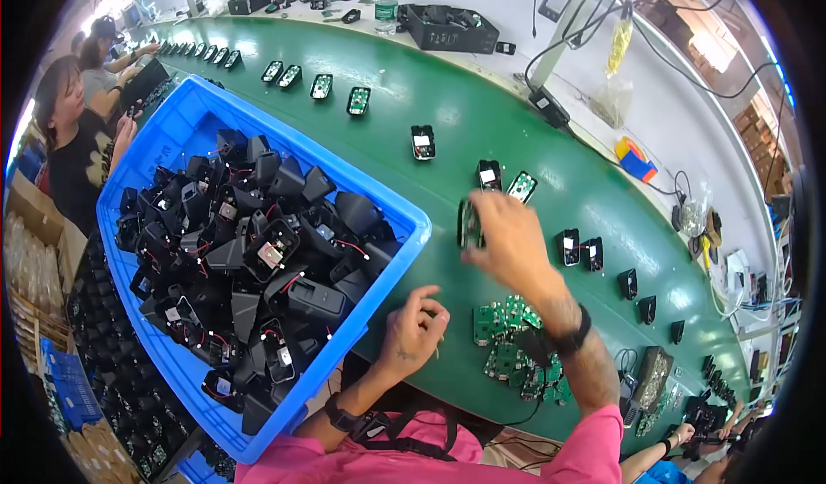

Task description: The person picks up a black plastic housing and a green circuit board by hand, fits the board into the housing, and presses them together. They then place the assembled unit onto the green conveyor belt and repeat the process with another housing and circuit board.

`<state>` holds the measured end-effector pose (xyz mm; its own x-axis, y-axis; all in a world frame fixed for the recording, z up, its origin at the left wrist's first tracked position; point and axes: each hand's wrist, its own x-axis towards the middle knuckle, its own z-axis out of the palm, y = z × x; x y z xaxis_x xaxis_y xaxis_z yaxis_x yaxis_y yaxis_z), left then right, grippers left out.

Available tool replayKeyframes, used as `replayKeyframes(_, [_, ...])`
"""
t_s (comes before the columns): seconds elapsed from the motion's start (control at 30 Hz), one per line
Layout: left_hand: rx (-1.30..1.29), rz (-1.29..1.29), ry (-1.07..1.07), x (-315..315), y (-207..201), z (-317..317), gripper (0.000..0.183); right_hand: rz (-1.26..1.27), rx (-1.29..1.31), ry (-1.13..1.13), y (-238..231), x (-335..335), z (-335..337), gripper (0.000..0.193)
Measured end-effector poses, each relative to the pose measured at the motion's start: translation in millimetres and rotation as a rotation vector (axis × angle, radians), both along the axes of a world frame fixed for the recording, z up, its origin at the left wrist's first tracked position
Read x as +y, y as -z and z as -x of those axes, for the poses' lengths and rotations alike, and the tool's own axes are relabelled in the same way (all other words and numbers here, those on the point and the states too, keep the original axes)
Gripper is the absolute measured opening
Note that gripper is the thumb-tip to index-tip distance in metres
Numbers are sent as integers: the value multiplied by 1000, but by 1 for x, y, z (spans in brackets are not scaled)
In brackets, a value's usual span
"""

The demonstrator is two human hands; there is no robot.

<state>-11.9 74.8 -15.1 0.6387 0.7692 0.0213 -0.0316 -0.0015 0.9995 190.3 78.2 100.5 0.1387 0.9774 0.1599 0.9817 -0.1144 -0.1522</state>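
My right hand (516, 247) grips a small black plastic housing (470, 226) with a green circuit board in it, held over the green table. Just beyond the fingers lie another black housing (489, 175) with a white part inside and a housing with a green board (522, 186). My left hand (415, 331) rests near the table's front edge, beside the blue bin (411, 226). Its fingers are curled in, and what they hold, if anything, is hidden. Below my right wrist lies a pile of bare green circuit boards (508, 320).
The bin is heaped with black housings (314, 299) and thin wires. More housings (322, 86) line the table toward the far left, others (647, 310) toward the right. A water bottle (386, 6) and a black box (449, 30) stand behind. Co-workers sit left (73, 140) and lower right (667, 454).
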Motion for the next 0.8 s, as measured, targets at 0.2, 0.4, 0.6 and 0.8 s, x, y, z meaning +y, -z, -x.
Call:
replayKeyframes(0.2, [35, -189, -19, 1, -2, -4, 25, 30, -189, 252, 33, 109, -62, 80])
replayKeyframes(0.4, [5, -111, -6, -1, 11, -1, 23, 171, -96, 339, 54, 143, -78, 84])
replayKeyframes(0.6, [14, -122, -12, -2, 8, 3, 22, 288, -93, 423, 33, 116, -78, 79])
replayKeyframes(0.8, [35, -172, 12, 2, 10, -2, 38, 108, -50, 474, 31, 81, -73, 57])
